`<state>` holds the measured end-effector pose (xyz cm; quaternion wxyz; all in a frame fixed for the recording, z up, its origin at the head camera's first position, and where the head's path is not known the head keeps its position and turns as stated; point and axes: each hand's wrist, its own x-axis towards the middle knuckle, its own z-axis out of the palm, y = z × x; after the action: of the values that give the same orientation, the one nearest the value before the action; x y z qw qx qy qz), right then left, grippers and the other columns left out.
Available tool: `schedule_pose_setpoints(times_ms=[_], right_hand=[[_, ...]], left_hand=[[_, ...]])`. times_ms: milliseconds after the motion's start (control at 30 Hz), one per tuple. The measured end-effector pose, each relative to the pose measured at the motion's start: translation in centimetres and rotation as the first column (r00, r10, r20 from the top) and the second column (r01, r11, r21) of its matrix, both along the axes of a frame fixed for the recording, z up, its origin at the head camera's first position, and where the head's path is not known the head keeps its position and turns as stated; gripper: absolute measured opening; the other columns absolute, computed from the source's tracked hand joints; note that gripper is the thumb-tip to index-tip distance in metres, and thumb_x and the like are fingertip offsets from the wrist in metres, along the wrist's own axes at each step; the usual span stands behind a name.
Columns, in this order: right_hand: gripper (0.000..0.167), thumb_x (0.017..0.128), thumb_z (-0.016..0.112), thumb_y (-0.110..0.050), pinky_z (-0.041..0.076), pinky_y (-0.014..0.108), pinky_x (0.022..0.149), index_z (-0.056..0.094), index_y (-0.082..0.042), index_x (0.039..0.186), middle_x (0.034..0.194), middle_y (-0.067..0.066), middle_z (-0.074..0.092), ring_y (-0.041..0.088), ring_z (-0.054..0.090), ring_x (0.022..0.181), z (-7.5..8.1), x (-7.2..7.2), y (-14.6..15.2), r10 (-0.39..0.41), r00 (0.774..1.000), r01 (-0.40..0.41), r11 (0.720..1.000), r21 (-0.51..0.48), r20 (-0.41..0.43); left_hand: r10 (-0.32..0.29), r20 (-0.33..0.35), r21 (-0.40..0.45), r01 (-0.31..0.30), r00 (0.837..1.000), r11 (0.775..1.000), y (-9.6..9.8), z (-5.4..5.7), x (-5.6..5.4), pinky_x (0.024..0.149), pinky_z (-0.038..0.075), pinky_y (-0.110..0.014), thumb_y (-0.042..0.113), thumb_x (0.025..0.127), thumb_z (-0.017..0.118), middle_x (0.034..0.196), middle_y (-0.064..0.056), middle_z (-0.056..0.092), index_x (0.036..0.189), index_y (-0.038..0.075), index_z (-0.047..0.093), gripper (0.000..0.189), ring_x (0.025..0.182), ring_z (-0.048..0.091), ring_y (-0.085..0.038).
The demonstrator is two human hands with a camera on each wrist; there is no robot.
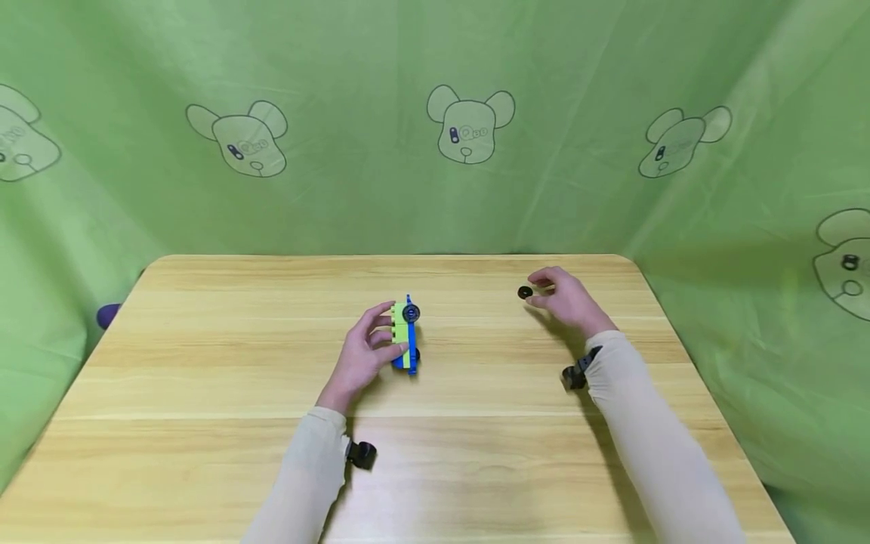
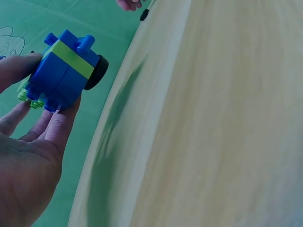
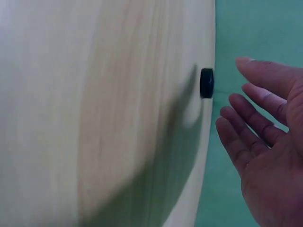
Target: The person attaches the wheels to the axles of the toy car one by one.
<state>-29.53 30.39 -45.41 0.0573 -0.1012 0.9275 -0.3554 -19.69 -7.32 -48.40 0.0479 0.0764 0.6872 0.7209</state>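
Observation:
A blue and lime-green toy car (image 1: pixel 401 332) built of bricks is gripped by my left hand (image 1: pixel 359 357), its thumb on one side and fingers on the other. Tipped on its side, the car shows black wheels facing right in the head view. In the left wrist view its blue end (image 2: pixel 59 78) faces the camera, held above the table. A loose black wheel (image 3: pixel 207 83) lies on the tabletop toward the far right. My right hand (image 1: pixel 567 301) hovers beside this wheel, thumb and fingers spread apart, holding nothing.
The light wooden table (image 1: pixel 476 453) ends at a far edge close behind the wheel. Green curtains (image 1: pixel 353 189) printed with mouse-like heads hang behind and at both sides. A purple object (image 1: pixel 107 315) shows past the table's left edge.

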Motion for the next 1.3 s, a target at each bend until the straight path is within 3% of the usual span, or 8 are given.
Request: schedule_pose_setpoints(times_ms=[333,633,867,1033,1300], right_hand=[[0.044,0.09,0.07,-0.006,0.039,0.052,0.103,0.054,0.007,0.129,0.126,0.025,0.053,0.041,0.051,0.115,-1.0,-1.7,0.2,0.027,0.999,-0.026,0.999,-0.022,0.046],[0.035,0.088,0.068,0.002,0.04,0.051,0.1,0.06,0.006,0.122,0.119,0.024,0.055,0.039,0.052,0.11,-1.5,-2.5,0.1,0.057,0.998,-0.058,0.998,0.009,0.02],[0.033,0.085,0.068,0.006,0.041,0.05,0.096,0.063,0.007,0.117,0.114,0.024,0.056,0.038,0.053,0.105,-1.7,-2.6,0.1,0.079,0.997,-0.078,0.996,0.04,-0.017],[0.031,0.085,0.067,0.006,0.042,0.05,0.095,0.063,0.007,0.116,0.113,0.024,0.056,0.038,0.053,0.103,-1.5,-2.4,0.0,0.076,0.996,-0.074,0.996,0.052,-0.038],[0.03,0.088,0.067,0.003,0.046,0.051,0.092,0.062,0.007,0.117,0.112,0.022,0.055,0.039,0.056,0.101,-1.4,-1.2,-0.1,0.068,0.997,-0.065,0.996,0.059,-0.046]], left_hand=[[-0.023,0.025,0.007,0.022,0.999,1.0,-0.2,0.1,0.0,0.087,0.052,-0.029,-0.01,0.081,0.072,0.13,-0.02,0.048,0.149,0.006,0.039,0.077,0.111,0.054,-0.037],[-0.025,0.041,-0.02,0.026,0.999,0.999,-0.1,3.1,1.1,0.088,0.051,-0.029,-0.011,0.082,0.07,0.129,-0.023,0.049,0.147,0.001,0.039,0.074,0.111,0.054,-0.039],[-0.009,0.045,-0.016,0.01,0.999,1.0,0.0,0.6,0.0,0.09,0.051,-0.032,-0.009,0.08,0.073,0.131,-0.021,0.049,0.148,0.006,0.039,0.078,0.111,0.054,-0.036],[-0.001,0.017,-0.027,0.002,1.0,1.0,0.1,0.1,-0.2,0.089,0.052,-0.033,-0.006,0.081,0.075,0.129,-0.017,0.051,0.147,0.011,0.043,0.075,0.108,0.057,-0.032],[0.012,0.027,-0.037,-0.011,1.0,0.999,0.3,-0.3,0.0,0.086,0.054,-0.033,-0.003,0.08,0.076,0.126,-0.014,0.054,0.145,0.014,0.046,0.073,0.103,0.06,-0.028]])
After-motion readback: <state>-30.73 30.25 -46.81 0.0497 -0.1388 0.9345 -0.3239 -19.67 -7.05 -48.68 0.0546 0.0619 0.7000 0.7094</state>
